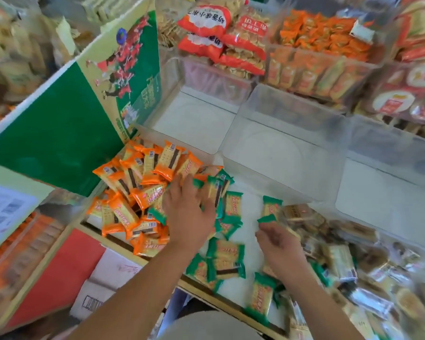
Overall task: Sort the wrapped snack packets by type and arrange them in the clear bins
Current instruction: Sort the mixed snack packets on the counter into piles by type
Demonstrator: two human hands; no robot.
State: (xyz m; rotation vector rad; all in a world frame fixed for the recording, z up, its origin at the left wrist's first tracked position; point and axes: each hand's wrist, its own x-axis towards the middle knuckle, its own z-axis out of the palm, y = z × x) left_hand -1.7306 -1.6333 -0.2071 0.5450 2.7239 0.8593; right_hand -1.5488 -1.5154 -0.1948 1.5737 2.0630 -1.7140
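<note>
A heap of orange-wrapped snack packets (138, 192) fills the left of a clear bin (250, 192). Green-wrapped packets (227, 261) lie scattered across the bin's white floor. My left hand (187, 212) lies palm down with spread fingers on the packets where orange meets green. My right hand (277, 241) sits just right of it, fingers curled, pinching a green packet (270, 209) by its lower end. Clear and brown-toned packets (329, 241) pile up at the right.
Three clear bins (275, 143) with nothing in them stand behind the working bin. Farther back, bins hold orange packets (324, 35) and red-labelled bags (221, 33). A green printed cardboard box (59, 133) rises at the left. Below are a red panel and a white carton.
</note>
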